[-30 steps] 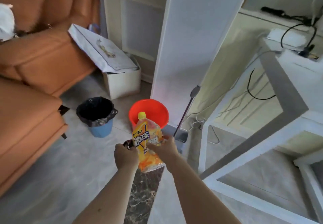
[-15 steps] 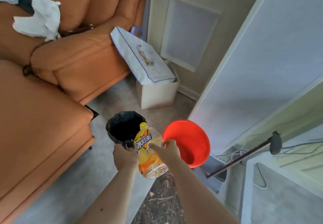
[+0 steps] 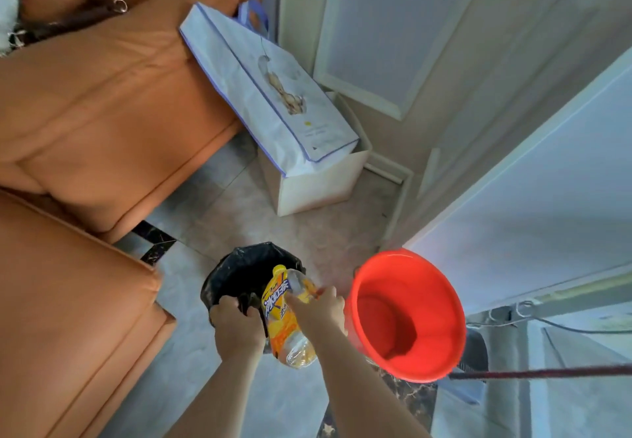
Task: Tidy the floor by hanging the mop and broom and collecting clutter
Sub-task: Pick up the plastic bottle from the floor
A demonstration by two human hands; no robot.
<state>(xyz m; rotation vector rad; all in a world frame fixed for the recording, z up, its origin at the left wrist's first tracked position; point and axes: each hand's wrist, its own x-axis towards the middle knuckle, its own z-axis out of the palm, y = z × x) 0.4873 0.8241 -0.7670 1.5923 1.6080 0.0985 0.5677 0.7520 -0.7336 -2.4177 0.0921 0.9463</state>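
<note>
Right hand [image 3: 319,307] grasps bottle [image 3: 285,318], cap tipped toward bin [image 3: 239,273] for drop. Left hand [image 3: 236,326] pinches bin liner, likely steadying. Bucket [image 3: 407,314] right.

We see our right hand [image 3: 319,311] gripping a yellow-labelled plastic bottle [image 3: 285,314], its cap tilted over the black-lined bin [image 3: 239,273]. Our left hand [image 3: 236,326] is at the bin's near rim, holding something dark. Right of the bin stands a red bucket [image 3: 407,314]; left of it, an orange sofa [image 3: 85,136]; beyond it, a white bag [image 3: 263,92] leaning on a box.
</note>
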